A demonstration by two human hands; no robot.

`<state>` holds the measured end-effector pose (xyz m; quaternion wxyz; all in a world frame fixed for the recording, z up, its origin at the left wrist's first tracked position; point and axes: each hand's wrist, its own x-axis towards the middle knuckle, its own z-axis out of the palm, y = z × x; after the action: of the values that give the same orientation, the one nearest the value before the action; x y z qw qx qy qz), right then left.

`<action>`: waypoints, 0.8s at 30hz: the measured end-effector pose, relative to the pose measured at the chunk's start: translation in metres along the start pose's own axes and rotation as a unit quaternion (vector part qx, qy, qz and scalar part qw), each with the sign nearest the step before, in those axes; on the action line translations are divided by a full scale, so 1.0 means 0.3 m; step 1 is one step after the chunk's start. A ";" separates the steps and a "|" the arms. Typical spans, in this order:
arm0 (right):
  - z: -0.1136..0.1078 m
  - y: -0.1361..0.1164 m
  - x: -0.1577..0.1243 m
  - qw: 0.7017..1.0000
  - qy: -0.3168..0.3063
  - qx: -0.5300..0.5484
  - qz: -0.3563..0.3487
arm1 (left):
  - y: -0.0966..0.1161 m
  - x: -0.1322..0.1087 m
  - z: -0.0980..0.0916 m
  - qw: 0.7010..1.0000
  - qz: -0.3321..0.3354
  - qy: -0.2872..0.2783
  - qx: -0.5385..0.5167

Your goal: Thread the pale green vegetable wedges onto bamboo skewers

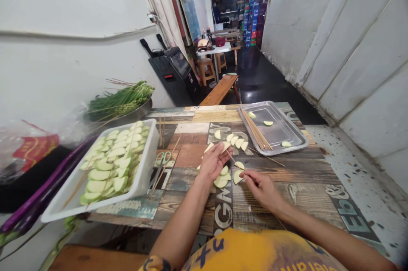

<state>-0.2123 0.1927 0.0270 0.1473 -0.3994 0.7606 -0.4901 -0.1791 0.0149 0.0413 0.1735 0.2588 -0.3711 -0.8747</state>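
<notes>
My left hand [214,161] pinches a pale half-moon vegetable slice [225,147] with a thin green edge. My right hand [262,187] is closed around a thin bamboo skewer [231,157], whose tip reaches the slice in my left hand; I cannot tell how deep it goes in. Close to the right fingertips are a slice [237,177] and another slice [239,165]; whether the skewer passes through them is unclear. Several loose slices [220,182] lie on the table below my left hand. Beyond the hands, a row of slices [234,140] ends near a skewer [267,157].
On the left stands a white tub [153,152] of skewered slices, with scissors [163,159] beside it. A metal tray [298,139] at right holds a skewer bundle [256,130] and 3 slices. Behind are a bowl of greens [127,100] and a bench [219,89]; purple eggplants [47,190] lie far left.
</notes>
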 end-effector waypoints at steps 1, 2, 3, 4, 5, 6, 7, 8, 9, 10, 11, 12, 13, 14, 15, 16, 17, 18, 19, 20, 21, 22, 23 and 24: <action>0.001 0.000 0.000 1.000 -0.002 0.001 0.000 | -0.001 0.001 -0.001 1.000 -0.003 -0.003 -0.004; 0.001 0.001 0.000 1.000 -0.003 0.001 -0.001 | -0.002 0.002 -0.003 1.000 -0.004 -0.006 -0.009; 0.001 0.001 0.000 1.000 -0.005 -0.001 -0.001 | -0.003 0.003 -0.004 1.000 -0.004 -0.009 -0.013; 0.001 0.000 0.000 1.000 -0.007 -0.004 -0.002 | -0.004 0.004 -0.005 1.000 -0.004 -0.010 -0.016; 0.001 0.000 0.000 1.000 -0.008 -0.008 -0.002 | -0.004 0.004 -0.007 1.000 -0.005 -0.010 -0.016; 0.000 -0.001 -0.001 1.000 -0.009 -0.012 -0.003 | -0.005 0.004 -0.007 1.000 -0.009 -0.009 -0.015; 0.000 -0.002 -0.001 1.000 -0.009 -0.016 -0.003 | -0.006 0.004 -0.008 1.000 -0.013 -0.008 -0.014; -0.001 -0.002 -0.002 1.000 -0.009 -0.019 -0.003 | -0.006 0.003 -0.008 1.000 -0.020 -0.006 -0.012; -0.001 -0.002 -0.002 1.000 -0.008 -0.020 -0.003 | -0.007 0.003 -0.008 1.000 -0.026 -0.005 -0.011; -0.001 -0.003 -0.003 1.000 -0.006 -0.021 -0.004 | -0.007 0.002 -0.009 0.999 -0.031 -0.003 -0.013; -0.001 -0.002 -0.003 1.000 -0.006 -0.020 -0.005 | -0.007 0.002 -0.009 0.999 -0.036 -0.002 -0.016; -0.001 -0.002 -0.003 1.000 -0.006 -0.020 -0.006 | -0.007 0.002 -0.009 0.999 -0.038 -0.002 -0.020; -0.001 -0.001 -0.002 1.000 -0.005 -0.020 -0.008 | -0.007 0.002 -0.010 0.999 -0.040 -0.002 -0.025; 0.000 0.000 -0.002 1.000 -0.003 -0.020 -0.011 | -0.007 0.002 -0.011 0.999 -0.041 -0.002 -0.030; 0.001 0.001 -0.002 1.000 -0.001 -0.019 -0.012 | -0.007 0.002 -0.012 0.999 -0.041 -0.003 -0.034; 0.002 0.003 -0.002 1.000 0.002 -0.018 -0.013 | -0.007 0.003 -0.012 0.998 -0.041 -0.005 -0.036; 0.003 0.004 -0.002 1.000 0.004 -0.016 -0.013 | -0.008 0.003 -0.013 0.998 -0.041 -0.006 -0.038; 0.004 0.006 -0.003 1.000 0.006 -0.014 -0.013 | -0.009 0.003 -0.014 0.998 -0.041 -0.008 -0.040; 0.006 0.007 -0.004 1.000 0.006 -0.013 -0.011 | -0.010 0.004 -0.014 0.998 -0.041 -0.009 -0.041; 0.007 0.008 -0.004 1.000 0.006 -0.012 -0.010 | -0.012 0.003 -0.014 0.998 -0.041 -0.010 -0.043; 0.008 0.009 -0.005 1.000 0.006 -0.012 -0.008 | -0.014 0.003 -0.013 0.998 -0.041 -0.011 -0.045; 0.009 0.010 -0.005 1.000 0.007 -0.012 -0.008 | -0.016 0.002 -0.012 0.998 -0.042 -0.013 -0.046; 0.010 0.011 -0.005 1.000 0.008 -0.011 -0.007 | -0.018 0.001 -0.011 0.998 -0.042 -0.016 -0.047; 0.011 0.011 -0.005 1.000 0.010 -0.009 -0.007 | -0.020 0.000 -0.011 0.998 -0.043 -0.020 -0.047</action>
<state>-0.2110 0.1925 0.0224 0.1329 -0.4009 0.7637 -0.4882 -0.1780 0.0171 0.0349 0.1408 0.2489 -0.3216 -0.9027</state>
